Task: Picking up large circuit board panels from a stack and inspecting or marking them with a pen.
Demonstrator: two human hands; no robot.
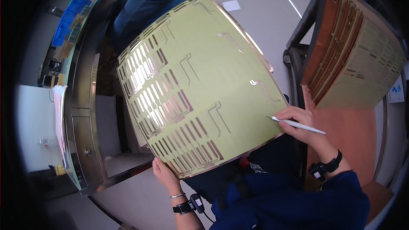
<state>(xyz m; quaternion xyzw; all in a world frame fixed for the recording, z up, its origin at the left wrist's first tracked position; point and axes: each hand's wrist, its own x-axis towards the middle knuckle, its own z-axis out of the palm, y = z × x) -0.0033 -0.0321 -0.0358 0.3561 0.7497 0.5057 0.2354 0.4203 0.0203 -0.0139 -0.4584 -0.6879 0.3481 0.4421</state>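
Note:
A large pale green circuit board panel (pixel 230 85) with rows of copper traces is held tilted in front of me. My left hand (pixel 166 176) is closed on its near left corner, the thumb lying at the edge. In my right hand (pixel 297 121), at the panel's right edge, is a slim white-handled craft knife (pixel 306 127), pinched between the fingers. Its small metal tip points left over a bare part of the panel, near a thin copper line; whether it touches the surface I cannot tell.
On the right, a stack of similar copper-edged panels (pixel 341 51) leans on a rack with a copper-coloured base (pixel 341 140). A metal-framed bench (pixel 83 115) stands at the left, with a plastic bottle (pixel 47 141) and a blue bin (pixel 70 21). Another person (pixel 149 6) stands beyond the panel.

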